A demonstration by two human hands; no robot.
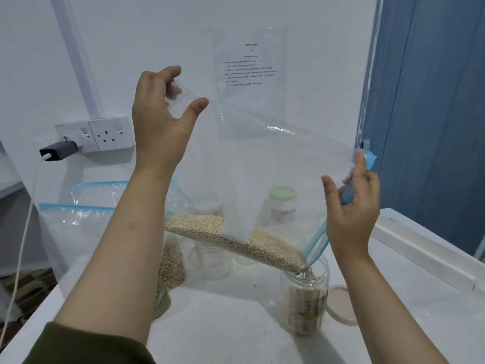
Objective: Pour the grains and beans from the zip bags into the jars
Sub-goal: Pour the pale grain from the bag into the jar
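Left hand [160, 111] pinches the bag [262, 166] corner high, right hand [351, 203] grips its blue zip edge, grains [236, 240] sliding through the mouth into the jar [305, 298] below, whose contents blur behind plastic.

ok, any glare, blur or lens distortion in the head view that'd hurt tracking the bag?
Head view: soft, even light, faint shadows; thin glare streaks on the clear plastic zip bag, whose film nearly vanishes against the white wall; wide-angle bowing at the edges; wall notice print too small and soft to read; pale grains fairly sharp.
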